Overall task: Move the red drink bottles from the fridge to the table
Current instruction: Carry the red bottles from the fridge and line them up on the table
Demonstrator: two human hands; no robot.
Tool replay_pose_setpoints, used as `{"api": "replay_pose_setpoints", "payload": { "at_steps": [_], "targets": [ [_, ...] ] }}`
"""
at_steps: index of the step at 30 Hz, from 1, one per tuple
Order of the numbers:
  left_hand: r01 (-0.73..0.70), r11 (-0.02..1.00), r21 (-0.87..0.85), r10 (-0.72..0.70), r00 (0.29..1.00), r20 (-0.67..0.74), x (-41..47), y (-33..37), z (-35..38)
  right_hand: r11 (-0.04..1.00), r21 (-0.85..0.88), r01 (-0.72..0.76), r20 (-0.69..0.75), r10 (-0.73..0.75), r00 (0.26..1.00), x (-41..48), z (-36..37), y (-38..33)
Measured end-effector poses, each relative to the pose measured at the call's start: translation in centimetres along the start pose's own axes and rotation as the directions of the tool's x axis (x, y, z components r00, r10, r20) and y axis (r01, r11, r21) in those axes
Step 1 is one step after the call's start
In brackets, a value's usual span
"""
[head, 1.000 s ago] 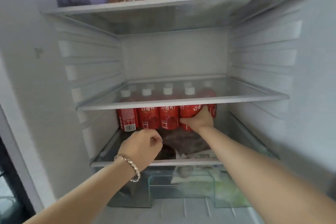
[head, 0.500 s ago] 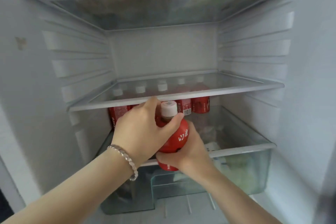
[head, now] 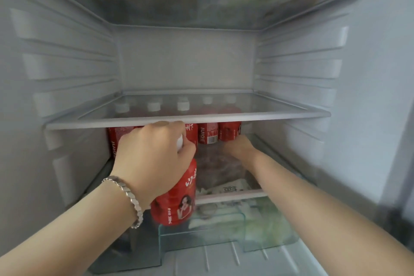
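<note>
Head view: the left hand point(head: 154, 159) curls its grip round the cap and shoulder of a red bottle point(head: 177, 197), held before the fridge shelf point(head: 235, 195); the right hand point(head: 238, 147) reaches the back row of bottles point(head: 208, 133), grip unclear; likely full, stiff, cold-slick; hold the body.

I see the lower glass shelf point(head: 237, 194) carrying a row of red juice bottles point(head: 208, 133) along its back. Just before that row lies a clear bag of dark food point(head: 219, 168). A white printed packet point(head: 230, 188) lies nearer the front edge.
</note>
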State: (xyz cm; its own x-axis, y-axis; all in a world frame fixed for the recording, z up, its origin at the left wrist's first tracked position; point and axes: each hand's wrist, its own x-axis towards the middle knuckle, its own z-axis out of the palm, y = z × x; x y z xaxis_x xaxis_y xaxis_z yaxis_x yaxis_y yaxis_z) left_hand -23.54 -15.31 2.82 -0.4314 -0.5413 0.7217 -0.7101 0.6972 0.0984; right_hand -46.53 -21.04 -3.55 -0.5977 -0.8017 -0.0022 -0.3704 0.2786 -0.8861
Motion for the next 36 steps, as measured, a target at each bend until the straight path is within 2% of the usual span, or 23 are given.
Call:
{"api": "replay_pose_setpoints", "payload": {
  "at_steps": [3, 10, 14, 19, 22, 24, 31, 36],
  "targets": [
    [0.006, 1.0, -0.004, -0.006, 1.0, -0.022, 0.0, -0.3, 0.1, 0.983, -0.179, -0.035, -0.107, 0.016, 0.994, 3.5, -0.2, -0.2],
    [0.044, 0.999, -0.022, -0.044, 0.999, -0.029, -0.1, -0.4, 0.4, 0.997, -0.031, -0.075, -0.277, 0.064, 0.959, 5.6, 1.1, -0.1],
    [0.056, 0.998, -0.028, -0.057, 0.998, -0.032, -0.2, -0.4, 0.4, 0.996, 0.054, -0.073, -0.277, 0.085, 0.957, 5.9, 0.0, -0.2],
    [0.02, 0.999, -0.029, -0.02, 1.0, -0.007, -0.2, -0.1, 0.2, 0.979, 0.192, 0.072, -0.297, -0.012, 0.955, 4.6, -0.5, -0.1],
    [-0.042, 0.999, -0.021, 0.042, 0.999, -0.027, -0.1, 0.0, 0.1, 0.976, 0.172, 0.135, -0.332, -0.072, 0.94, 1.2, -0.6, -0.4],
    [-0.075, 0.997, 0.003, 0.075, 0.997, -0.018, 0.0, -0.1, 0.0, 0.985, 0.115, 0.125, -0.376, -0.073, 0.924, -1.9, -0.4, -0.3],
    [-0.279, 0.956, 0.095, 0.275, 0.96, 0.051, 0.6, -1.2, -0.8, 0.957, 0.106, 0.271, -0.278, -0.233, 0.932, -12.6, -0.6, 0.9],
    [-0.34, 0.935, 0.098, 0.329, 0.938, 0.107, 0.9, -1.1, -1.1, 0.931, 0.159, 0.328, -0.182, -0.299, 0.937, -14.7, 0.4, 1.2]
  ]
}}
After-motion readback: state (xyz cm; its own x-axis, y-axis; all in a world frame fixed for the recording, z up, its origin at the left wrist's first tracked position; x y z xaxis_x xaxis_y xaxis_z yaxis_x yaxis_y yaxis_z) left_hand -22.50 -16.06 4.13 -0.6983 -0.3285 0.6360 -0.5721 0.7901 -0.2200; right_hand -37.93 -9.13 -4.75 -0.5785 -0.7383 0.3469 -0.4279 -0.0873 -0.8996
